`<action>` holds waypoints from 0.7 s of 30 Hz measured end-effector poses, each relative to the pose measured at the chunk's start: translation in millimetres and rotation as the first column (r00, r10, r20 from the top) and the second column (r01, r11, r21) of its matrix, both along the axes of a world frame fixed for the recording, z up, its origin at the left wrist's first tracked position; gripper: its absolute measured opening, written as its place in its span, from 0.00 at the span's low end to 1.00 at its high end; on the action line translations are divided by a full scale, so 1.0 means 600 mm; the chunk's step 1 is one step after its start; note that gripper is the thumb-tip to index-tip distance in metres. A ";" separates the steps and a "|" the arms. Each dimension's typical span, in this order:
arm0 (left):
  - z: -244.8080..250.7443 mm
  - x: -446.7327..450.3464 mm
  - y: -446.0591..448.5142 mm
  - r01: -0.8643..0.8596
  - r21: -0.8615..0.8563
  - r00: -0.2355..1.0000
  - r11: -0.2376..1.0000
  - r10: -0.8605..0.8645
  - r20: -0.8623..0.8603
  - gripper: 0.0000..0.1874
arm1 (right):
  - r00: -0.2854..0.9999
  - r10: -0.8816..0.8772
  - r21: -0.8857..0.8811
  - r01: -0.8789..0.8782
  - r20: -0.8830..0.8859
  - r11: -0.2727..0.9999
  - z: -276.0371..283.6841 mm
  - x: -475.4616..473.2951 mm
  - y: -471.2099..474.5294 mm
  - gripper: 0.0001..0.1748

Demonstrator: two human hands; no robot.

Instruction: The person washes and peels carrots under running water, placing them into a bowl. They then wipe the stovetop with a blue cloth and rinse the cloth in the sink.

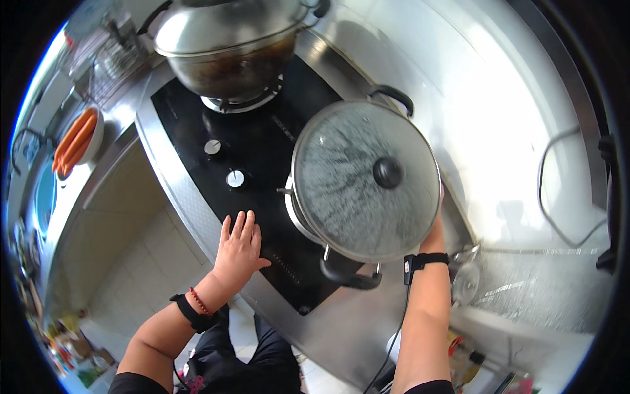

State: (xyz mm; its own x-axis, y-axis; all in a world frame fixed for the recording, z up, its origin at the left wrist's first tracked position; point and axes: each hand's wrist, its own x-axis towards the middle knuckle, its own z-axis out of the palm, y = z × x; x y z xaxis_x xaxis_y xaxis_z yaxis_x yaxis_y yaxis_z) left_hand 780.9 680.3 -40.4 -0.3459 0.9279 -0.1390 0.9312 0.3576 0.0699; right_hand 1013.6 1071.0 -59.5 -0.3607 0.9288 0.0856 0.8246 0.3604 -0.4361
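Observation:
A wide pot stands on the black gas cooktop (275, 216) under a fogged glass lid (339, 212) with a black knob (388, 172). One black handle (350, 277) of the pot points towards me and another (393, 93) points away. My left hand (240, 246) is spread flat over the cooktop's front edge, thumb apart, holding nothing; whether it touches the glass is unclear. Behind the pot's right side reaches my right hand (435, 235). The lid's rim hides most of its fingers, so its grip does not show. Two silver knobs (236, 179) lie beyond my left hand.
A large steel pot (231, 69) with a domed lid occupies the far burner. Carrots (78, 140) rest in a white bowl (97, 140) on the left counter. A tiled wall (492, 147) rises on the right. Bottles (465, 362) stand at lower right, and a cable (393, 340) hangs from my right wrist.

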 end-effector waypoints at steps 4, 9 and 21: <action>-0.003 -0.005 -0.006 -0.034 0.022 0.998 0.999 0.033 0.049 0.46 | 0.998 -0.026 -0.101 0.032 0.056 0.994 -0.013 -0.019 0.057 0.13; 0.004 -0.005 -0.002 -0.080 0.004 0.991 0.997 0.079 0.105 0.46 | 0.998 -0.015 -0.164 0.025 0.061 0.986 -0.019 -0.040 0.104 0.15; 0.016 -0.005 0.010 -0.106 -0.053 0.987 0.993 0.111 0.119 0.46 | 0.998 0.062 -0.238 -0.064 -0.018 0.969 -0.043 -0.092 0.154 0.19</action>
